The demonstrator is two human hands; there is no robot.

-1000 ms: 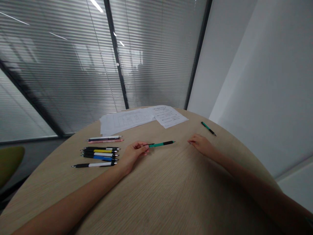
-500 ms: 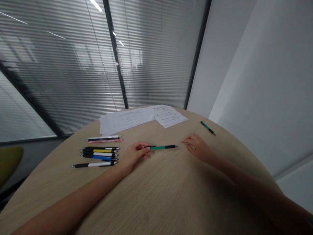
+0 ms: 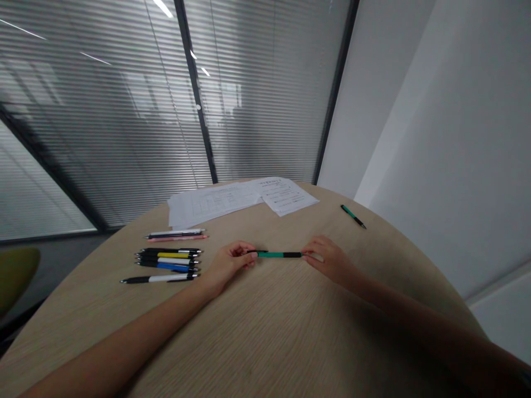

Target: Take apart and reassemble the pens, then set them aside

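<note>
1. A round pale-wood table [image 3: 286, 326] stood before a glass partition with grey slatted blinds [image 3: 103, 110].
2. A slim green-and-black pen [image 3: 279, 254] spanned the gap between the hands, above the table's middle.
3. The left hand [image 3: 228, 261] pinched one end, fingers closed on it; the right hand [image 3: 327, 258] gripped the other end likewise.
4. White paper sheets [image 3: 215, 200] lay at the table's far edge, a row of multicoloured pens [image 3: 166, 260] on its left side, and a small green pen [image 3: 353, 216] on its right side.

Teal-and-black pen [image 3: 279, 254]: smooth semi-gloss plastic barrel. Table [image 3: 265, 331]: matt wood-grain laminate, fine ridges. Paper sheets [image 3: 249, 199] at 12 o'clock: matt white. Pen row [image 3: 168, 263] at 9 o'clock: glossy plastic barrels, metal clips. Small teal pen [image 3: 353, 216] at 2 o'clock: similar plastic.
</note>
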